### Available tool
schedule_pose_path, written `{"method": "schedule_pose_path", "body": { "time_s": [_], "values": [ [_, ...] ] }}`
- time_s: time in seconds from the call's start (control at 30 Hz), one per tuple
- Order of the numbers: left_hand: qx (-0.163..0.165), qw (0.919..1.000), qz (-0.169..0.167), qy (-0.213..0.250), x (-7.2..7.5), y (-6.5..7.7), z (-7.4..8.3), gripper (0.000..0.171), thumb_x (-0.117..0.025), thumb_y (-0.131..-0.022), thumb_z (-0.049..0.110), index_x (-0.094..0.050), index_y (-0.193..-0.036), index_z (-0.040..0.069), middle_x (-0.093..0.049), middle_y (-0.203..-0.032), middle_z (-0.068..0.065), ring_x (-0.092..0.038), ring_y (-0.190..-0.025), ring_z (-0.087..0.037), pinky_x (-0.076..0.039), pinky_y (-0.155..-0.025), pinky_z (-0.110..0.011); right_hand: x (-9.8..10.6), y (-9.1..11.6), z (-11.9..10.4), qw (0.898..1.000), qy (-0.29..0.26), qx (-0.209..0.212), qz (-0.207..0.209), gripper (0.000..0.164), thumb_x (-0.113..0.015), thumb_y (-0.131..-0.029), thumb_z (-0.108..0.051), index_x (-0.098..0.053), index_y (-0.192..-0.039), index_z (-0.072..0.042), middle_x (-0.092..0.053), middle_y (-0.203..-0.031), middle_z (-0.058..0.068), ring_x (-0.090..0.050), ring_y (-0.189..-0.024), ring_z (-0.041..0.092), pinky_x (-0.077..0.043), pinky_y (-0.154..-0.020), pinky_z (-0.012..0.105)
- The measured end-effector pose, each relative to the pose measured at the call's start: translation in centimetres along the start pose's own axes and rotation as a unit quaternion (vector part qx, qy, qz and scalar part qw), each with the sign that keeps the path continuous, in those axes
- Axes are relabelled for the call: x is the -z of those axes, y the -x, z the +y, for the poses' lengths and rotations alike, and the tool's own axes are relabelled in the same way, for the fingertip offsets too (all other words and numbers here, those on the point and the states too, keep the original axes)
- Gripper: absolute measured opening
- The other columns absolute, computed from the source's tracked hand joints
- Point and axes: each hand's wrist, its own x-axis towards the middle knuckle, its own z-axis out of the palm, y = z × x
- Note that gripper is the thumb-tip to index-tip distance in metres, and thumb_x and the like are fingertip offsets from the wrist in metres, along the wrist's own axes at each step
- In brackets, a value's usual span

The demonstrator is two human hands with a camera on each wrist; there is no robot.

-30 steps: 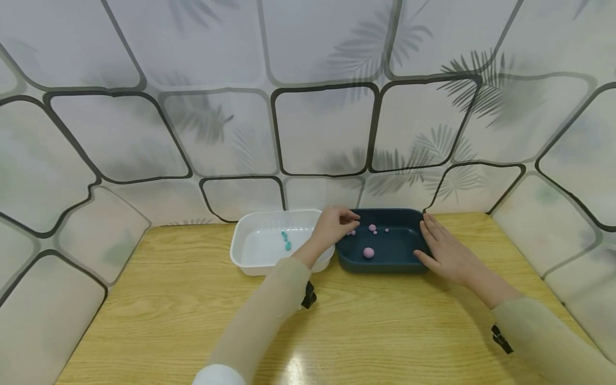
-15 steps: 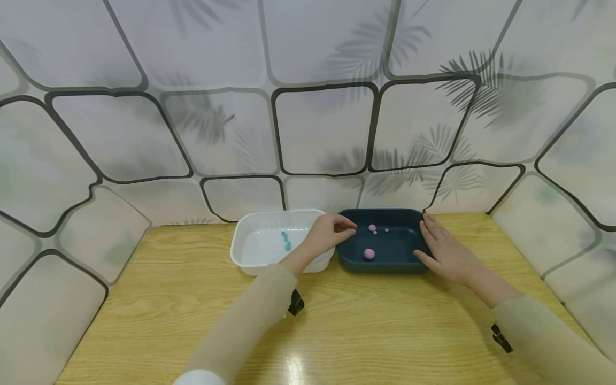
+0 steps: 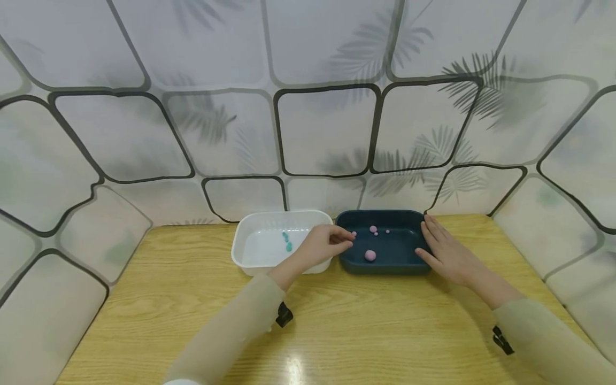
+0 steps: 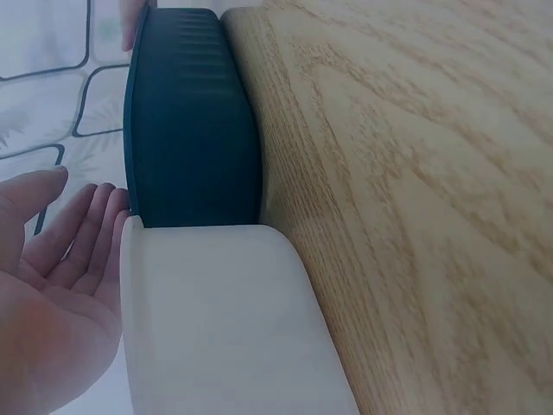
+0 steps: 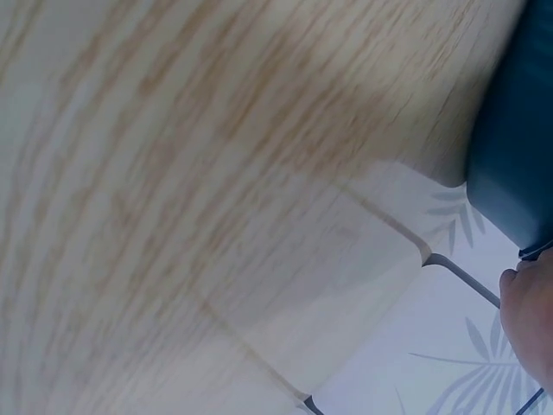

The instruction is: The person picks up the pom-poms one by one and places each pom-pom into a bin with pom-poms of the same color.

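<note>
My left hand point(image 3: 317, 247) hovers over the right end of a white dish point(image 3: 240, 262), its fingertips reaching the left rim of a dark blue dish point(image 3: 394, 267). Its thumb and fingers stand apart in the left wrist view, with nothing seen between them. Just beyond the fingertips sits a small pink ball point(image 3: 354, 234). Further in, the blue dish holds a larger pink ball point(image 3: 370, 255) and several smaller ones. A short row of teal balls point(image 3: 289, 247) lies in the white dish. My right hand point(image 3: 447, 256) rests with straight fingers against the blue dish's right end.
Both dishes stand side by side on a wood-grain table point(image 3: 346, 331), close to the back wall point(image 3: 327, 133) with its leaf and line pattern. Patterned panels also border the left and right sides.
My left hand has drawn back leftward and slightly toward me from over the blue dish. A small pink ball it covered half a second ago shows again. My right hand stays put.
</note>
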Motion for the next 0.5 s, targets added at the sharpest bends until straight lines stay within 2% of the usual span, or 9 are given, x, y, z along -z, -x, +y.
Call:
{"method": "schedule_pose_path", "body": {
  "time_s": [0.27,0.37,0.5],
  "values": [
    [-0.003,0.9999,-0.006,-0.008,0.3,0.9,0.3,0.022,-0.070,-0.104,0.015,-0.079,-0.119,0.001,-0.080,-0.113,-0.011,-0.074,-0.100,-0.024,-0.060,-0.090,-0.025,-0.2,0.2,0.4,1.000,-0.011,0.004,0.007,0.084,-0.047,-0.113,-0.044,-0.011,-0.165,0.011,-0.004,-0.175,0.033,-0.001,-0.164,0.048,-0.014,-0.132,0.064],
    [-0.001,0.9999,-0.014,-0.009,0.3,1.5,0.4,0.023,-0.068,-0.105,0.016,-0.078,-0.120,0.001,-0.079,-0.114,-0.011,-0.074,-0.102,-0.024,-0.060,-0.091,-0.025,-0.4,0.3,0.6,1.000,-0.013,0.011,0.025,0.082,-0.048,-0.113,-0.042,-0.014,-0.166,0.010,-0.007,-0.175,0.032,-0.002,-0.165,0.046,-0.015,-0.132,0.064],
    [-0.006,0.9996,-0.022,-0.015,0.7,2.5,0.4,0.024,-0.067,-0.106,0.017,-0.078,-0.122,0.003,-0.079,-0.115,-0.010,-0.074,-0.103,-0.024,-0.060,-0.092,-0.026,-0.7,0.5,0.7,0.998,-0.008,0.025,0.056,0.079,-0.052,-0.112,-0.038,-0.018,-0.166,0.009,-0.014,-0.174,0.033,-0.006,-0.165,0.046,-0.008,-0.136,0.055]
  ]
}}
